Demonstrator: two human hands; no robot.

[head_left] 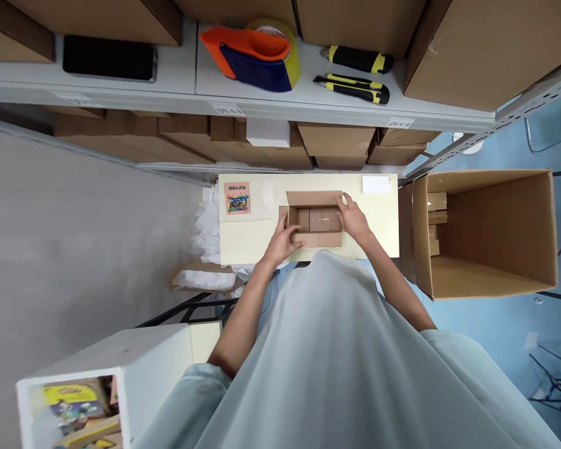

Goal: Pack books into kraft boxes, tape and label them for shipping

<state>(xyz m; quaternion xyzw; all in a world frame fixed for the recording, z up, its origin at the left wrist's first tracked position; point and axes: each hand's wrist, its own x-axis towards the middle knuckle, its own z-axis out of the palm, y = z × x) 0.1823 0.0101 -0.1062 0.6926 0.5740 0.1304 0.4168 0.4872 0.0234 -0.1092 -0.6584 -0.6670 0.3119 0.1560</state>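
A small cardboard box [325, 219] lies with its flaps spread on the pale yellow table, its taped bottom showing and nothing inside. My left hand [283, 243] grips the box's left end, fingers at the left flap and thumb over the near flap. At the opposite end my right hand [354, 218] holds the right edge, its fingertips near the far flap's corner. To the left of the box lies a pinkish booklet [237, 198] with a colourful picture. A white slip of paper [376, 184] rests at the table's far right.
Beyond the table [252, 240] stands a shelf [177, 93] with cartons, an orange-and-blue tape dispenser [262, 59], utility knives [355, 87] and a black phone [110, 59]. A large open carton [495, 234] stands right. A white bin [154, 349] with books is lower left.
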